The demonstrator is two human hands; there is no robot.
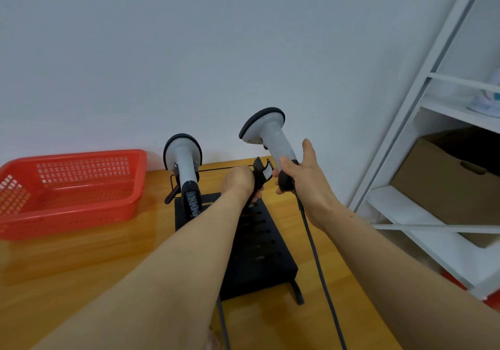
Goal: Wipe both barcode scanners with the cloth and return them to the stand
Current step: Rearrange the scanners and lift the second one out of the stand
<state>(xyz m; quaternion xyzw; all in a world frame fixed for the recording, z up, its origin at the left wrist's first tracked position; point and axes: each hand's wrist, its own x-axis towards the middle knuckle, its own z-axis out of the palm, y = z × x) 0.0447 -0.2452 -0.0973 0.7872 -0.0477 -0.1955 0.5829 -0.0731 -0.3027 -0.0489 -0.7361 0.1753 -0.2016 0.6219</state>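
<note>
Hands of a person work at a black scanner stand (259, 241) on a wooden desk (81, 263), seen from above along both bare forearms.

The right hand (300, 179) has its grip wrapped round the dark lower end of the raised scanner (273, 138), with the thumb lying up along the handle's right side. This scanner is in the air, above and just right of the stand's far end. Its long axis is nearly upright, leaning up and to the left. The wide head is at the top and the butt is at the bottom, inside the grip. A dark cable (313, 247) hangs from the butt and trails toward the desk's near edge, right of the stand.

The left hand (238, 182) has its fingers curled round the empty cradle (261, 170) at the stand's far right. From the right hand's grip the cradle lies just down and to the left, so seating the scanner looks like a short lowering leftward. The right hand would carry while the left steadies the cradle.

A second scanner (184, 157) sits head-up in the stand's left cradle. No cloth is in view.

A red basket (70, 187) sits at the far left. A white shelf (460, 117) holding a cardboard box (443, 184) stands at the right.
</note>
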